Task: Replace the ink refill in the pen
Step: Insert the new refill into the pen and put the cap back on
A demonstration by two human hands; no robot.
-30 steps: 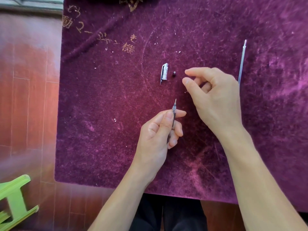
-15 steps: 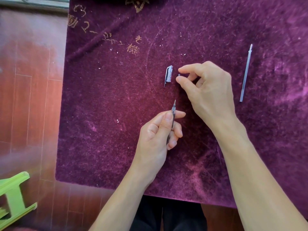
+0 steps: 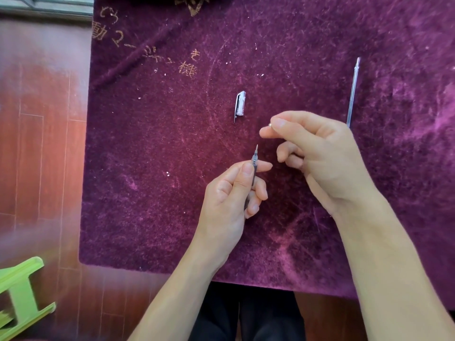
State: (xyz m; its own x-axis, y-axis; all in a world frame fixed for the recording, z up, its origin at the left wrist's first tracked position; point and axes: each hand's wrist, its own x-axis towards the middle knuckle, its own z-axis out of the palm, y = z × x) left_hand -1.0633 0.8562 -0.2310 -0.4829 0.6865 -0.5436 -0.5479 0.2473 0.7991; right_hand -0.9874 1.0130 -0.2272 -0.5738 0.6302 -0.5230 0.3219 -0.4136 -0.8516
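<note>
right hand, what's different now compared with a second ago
The right hand reached the tiny round pen part lying beside the clear plastic pen cap, pinched it between thumb and forefinger, and lifted it back toward the person. Unchanged: the left hand grips the thin grey pen barrel, tip pointing away; the cap and the long clear refill tube lie on the purple velvet mat.

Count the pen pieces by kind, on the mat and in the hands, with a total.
Clear plastic pen cap with clip: 1
Thin clear refill tube on the purple velvet mat: 1
Dark pen barrel with pointed tip, held by left hand: 1
Tiny silvery piece pinched by right hand: 1
Total: 4
</note>
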